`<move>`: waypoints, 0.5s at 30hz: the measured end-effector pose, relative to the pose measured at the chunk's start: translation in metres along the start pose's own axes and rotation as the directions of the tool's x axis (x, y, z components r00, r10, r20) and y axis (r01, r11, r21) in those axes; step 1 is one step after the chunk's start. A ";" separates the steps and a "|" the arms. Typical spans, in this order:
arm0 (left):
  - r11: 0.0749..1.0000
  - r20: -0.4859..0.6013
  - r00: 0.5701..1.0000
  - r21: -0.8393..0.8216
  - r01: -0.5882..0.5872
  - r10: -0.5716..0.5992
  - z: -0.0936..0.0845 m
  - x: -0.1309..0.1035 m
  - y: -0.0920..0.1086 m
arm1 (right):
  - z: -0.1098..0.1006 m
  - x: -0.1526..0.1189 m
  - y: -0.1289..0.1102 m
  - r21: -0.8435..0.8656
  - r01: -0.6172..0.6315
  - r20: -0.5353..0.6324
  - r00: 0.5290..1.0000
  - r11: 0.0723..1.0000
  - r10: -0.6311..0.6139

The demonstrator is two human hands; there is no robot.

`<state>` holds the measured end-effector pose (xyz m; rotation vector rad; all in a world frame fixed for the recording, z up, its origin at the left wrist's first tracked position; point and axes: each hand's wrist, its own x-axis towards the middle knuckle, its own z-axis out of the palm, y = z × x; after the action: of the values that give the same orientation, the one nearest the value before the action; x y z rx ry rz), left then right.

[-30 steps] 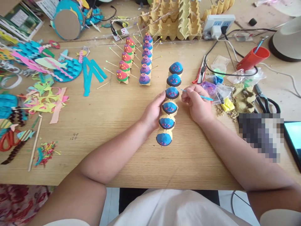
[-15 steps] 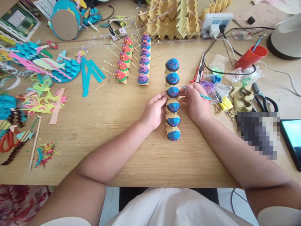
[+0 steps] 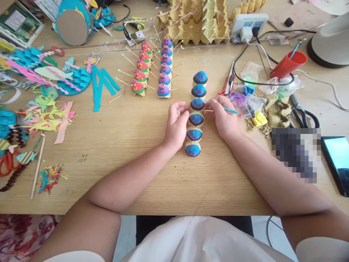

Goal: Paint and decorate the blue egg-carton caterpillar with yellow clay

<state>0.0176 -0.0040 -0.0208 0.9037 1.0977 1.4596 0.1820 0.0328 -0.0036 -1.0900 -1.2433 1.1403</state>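
Observation:
An egg-carton caterpillar [image 3: 196, 119], a strip of blue-topped bumps with dark rims and pink-and-red faces, lies lengthwise in front of me. Curled against its left side is my left hand [image 3: 177, 123], thumb and fingertips at the carton's edge near the middle bumps. On the other side my right hand [image 3: 225, 118] pinches a slim blue tool [image 3: 230, 110], its tip toward the third bump. Some of the right fingertips are close to the carton; contact is hard to make out. Further back stand a red-and-green caterpillar [image 3: 142, 65] and a purple-and-blue caterpillar [image 3: 165, 69], both with pins.
At right lie a utility knife [image 3: 231, 80], a yellow clay lump [image 3: 259, 118], black scissors [image 3: 302, 112] and a phone [image 3: 338, 163]. A red cup [image 3: 289, 64] leans near cables and a power strip [image 3: 249, 25]. Paper scraps [image 3: 49, 116] and egg trays [image 3: 193, 25] are farther off.
The caterpillar's near end has swung left, so the strip now slants. My left hand has shifted slightly left and its thumb has spread a little. The right hand still holds the blue tool.

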 end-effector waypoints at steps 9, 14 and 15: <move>0.998 -0.031 0.997 0.004 -0.065 0.065 0.001 -0.002 -0.004 | -0.003 0.000 0.004 -0.173 0.055 -0.009 0.998 0.983 -0.057; 1.000 -0.031 0.999 -0.004 -0.017 0.017 0.002 -0.004 0.000 | -0.004 0.000 0.004 -0.252 0.089 0.002 0.996 0.964 -0.092; 1.000 -0.023 1.000 -0.011 -0.010 0.009 0.003 -0.004 0.001 | -0.004 0.000 0.004 -0.267 0.099 0.009 0.995 0.958 -0.100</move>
<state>0.0204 -0.0076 -0.0194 0.8871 1.1025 1.4862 0.1855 0.0335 -0.0078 -1.2128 -1.4625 0.9100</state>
